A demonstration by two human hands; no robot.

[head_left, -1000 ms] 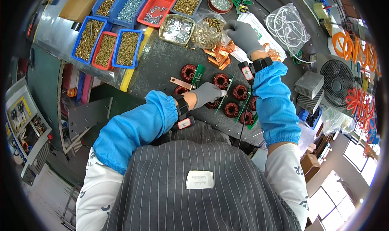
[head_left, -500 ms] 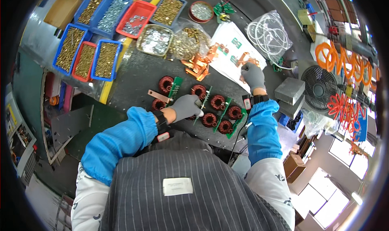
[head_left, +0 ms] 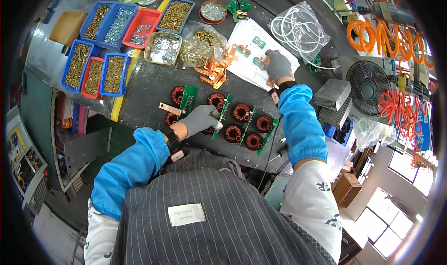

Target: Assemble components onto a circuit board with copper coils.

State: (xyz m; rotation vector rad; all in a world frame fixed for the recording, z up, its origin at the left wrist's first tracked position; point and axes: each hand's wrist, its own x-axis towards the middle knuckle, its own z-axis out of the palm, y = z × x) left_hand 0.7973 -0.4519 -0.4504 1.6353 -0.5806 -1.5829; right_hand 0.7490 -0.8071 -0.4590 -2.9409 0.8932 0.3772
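Observation:
My left hand, in a grey glove, closes its fingers around a green circuit board that stands on edge, with dark red copper coils beside it. My right hand, also gloved, is over the printed paper sheets, fingers bent downward. What lies under those fingers is hidden, though a bit of copper shows by the wrist. Left of my left hand are another green board and a flat copper bar. To its right, more coils sit along another upright board.
A pile of bent copper pieces lies beside a clear bag of brass parts. Blue and red bins of small hardware fill the far left. Coiled white tubing, finned metal blocks and a fan stand at the right.
My right hand has moved farther forward over the paper, covering the spot where copper pieces showed. My left hand stays at the same circuit board. The whole view has shifted slightly.

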